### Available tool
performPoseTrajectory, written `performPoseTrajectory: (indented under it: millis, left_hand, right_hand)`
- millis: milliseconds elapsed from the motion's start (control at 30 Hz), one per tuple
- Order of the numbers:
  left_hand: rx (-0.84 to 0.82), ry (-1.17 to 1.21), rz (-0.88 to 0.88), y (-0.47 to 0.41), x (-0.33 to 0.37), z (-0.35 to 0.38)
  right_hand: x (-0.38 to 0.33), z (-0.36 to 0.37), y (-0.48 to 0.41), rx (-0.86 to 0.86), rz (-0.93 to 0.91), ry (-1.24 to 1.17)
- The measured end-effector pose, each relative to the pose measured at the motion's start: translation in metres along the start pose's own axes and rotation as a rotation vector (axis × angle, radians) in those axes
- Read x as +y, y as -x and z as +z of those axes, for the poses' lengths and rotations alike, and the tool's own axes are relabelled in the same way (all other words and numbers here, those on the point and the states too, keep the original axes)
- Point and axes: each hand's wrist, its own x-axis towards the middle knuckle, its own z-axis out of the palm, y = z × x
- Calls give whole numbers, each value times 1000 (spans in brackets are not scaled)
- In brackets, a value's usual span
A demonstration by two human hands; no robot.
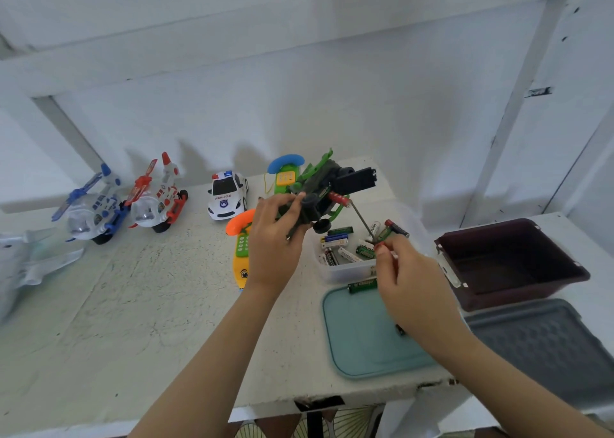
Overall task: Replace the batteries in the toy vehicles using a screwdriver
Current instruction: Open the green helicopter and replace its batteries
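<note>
- Head view: the left hand (272, 238) grips a dark green toy vehicle (319, 188), lifted clear of the bench (133, 304) near its far edge and tipped so that its underside appears to face the person.
- The right hand (408, 281) is closed in a pinch on something small and red at its fingertips, just over the clear battery tub (342, 268); whether that is a battery or a tool handle cannot be told.
- A screwdriver (352, 210) with a red handle slants between the toy and the tub; its handle is right against the toy, and what supports it is unclear.
- Loose batteries (339, 239) fill the tub, and one green battery (362, 285) lies on the far edge of the teal lid (365, 344).
- A judgement: this toy seems to be mid-swap, with its compartment probably open and cells being sorted.
- Along the far edge stand a police car (227, 194), a red helicopter (159, 198) and a blue helicopter (93, 208); nothing shows whether they are done, so they may remain.
- A dark maroon bin (511, 264) sits at the right edge, apparently empty.
</note>
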Motion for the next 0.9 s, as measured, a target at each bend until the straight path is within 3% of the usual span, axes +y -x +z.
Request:
performPoseTrajectory:
  millis: [133,667,900]
  left_hand:
    - [-10,31,4,4,-4,-2]
    - [-93,130,114,2,-7,-14]
    - [-105,141,108,3,-7,-15]
  right_hand:
    - [14,-7,-1,-30,86,33]
    - [17,-29,-40,-108,-66,63]
    - [30,-33,-51,-262,-45,-76]
